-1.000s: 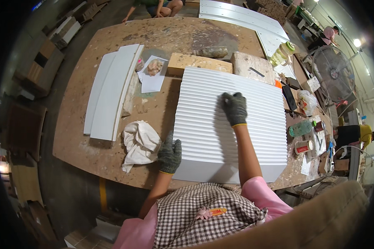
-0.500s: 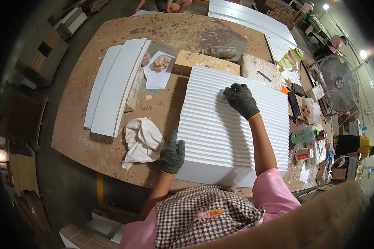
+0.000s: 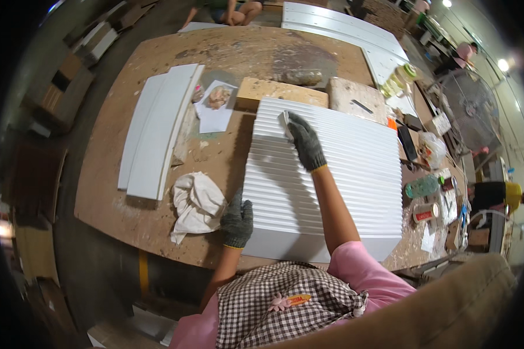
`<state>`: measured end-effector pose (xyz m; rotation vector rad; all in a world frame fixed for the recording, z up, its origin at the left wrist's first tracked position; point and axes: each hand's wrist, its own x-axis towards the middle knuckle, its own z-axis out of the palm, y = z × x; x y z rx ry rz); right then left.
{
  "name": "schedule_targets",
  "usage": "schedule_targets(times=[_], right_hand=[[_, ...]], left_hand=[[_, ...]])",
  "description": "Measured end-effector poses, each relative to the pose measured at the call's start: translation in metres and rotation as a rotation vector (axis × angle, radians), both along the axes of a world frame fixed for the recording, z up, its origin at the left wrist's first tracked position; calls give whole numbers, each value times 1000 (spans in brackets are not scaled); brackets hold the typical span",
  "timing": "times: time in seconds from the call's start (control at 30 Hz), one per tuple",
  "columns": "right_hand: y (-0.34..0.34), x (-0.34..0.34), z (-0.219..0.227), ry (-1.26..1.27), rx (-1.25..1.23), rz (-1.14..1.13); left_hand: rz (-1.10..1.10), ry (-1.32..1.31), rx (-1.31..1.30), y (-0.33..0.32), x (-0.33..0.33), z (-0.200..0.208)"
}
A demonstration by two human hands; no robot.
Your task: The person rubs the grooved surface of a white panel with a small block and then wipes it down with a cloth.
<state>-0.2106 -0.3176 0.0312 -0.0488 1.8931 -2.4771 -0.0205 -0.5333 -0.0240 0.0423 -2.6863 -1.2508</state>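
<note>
A white ribbed panel (image 3: 355, 174) with long wavy grooves lies in front of me on the worktable. My right hand (image 3: 304, 139), in a dark grey knit glove, is over its upper left part, closed on a thin pale pad (image 3: 286, 124). Only the pad's edge shows, so its kind is unclear. My left hand (image 3: 237, 221), gloved alike, rests against the panel's left edge with thumb apart and fingers stretched along the side. Beside it lies a crumpled white cloth (image 3: 198, 206).
White boards (image 3: 157, 134) lie at the left. Behind the panel are a wooden block (image 3: 282, 92) and a pale block (image 3: 355, 99). A green bottle (image 3: 423, 186), a paper cup (image 3: 426, 212) and a plastic bag (image 3: 432, 150) line the right side. A person crouches beyond the table.
My right hand has swept left across the ribbed panel to its upper left part, and the pale pad now shows in it. My left hand stays at the panel's left edge.
</note>
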Motion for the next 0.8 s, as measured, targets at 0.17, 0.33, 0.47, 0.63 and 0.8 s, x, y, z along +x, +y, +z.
schedule_targets(times=[0.17,0.33,0.47,0.63,0.8], right_hand=[[52,64,-66,-72,-48,113],[148,110,-45,324,658,-378],[182,89,-31,-135,630,-637],[151,46,-19,251,1513,-517],[146,24,-28,337,1617,-414]], left_hand=[[19,53,-57,-1,-1,-7],[-10,98,-75,-3,-1,-3],[-28,81,-59,-3,-1,1],[-27,86,-54,-6,-1,-5],[-19,99,-72,-7,-1,-9]])
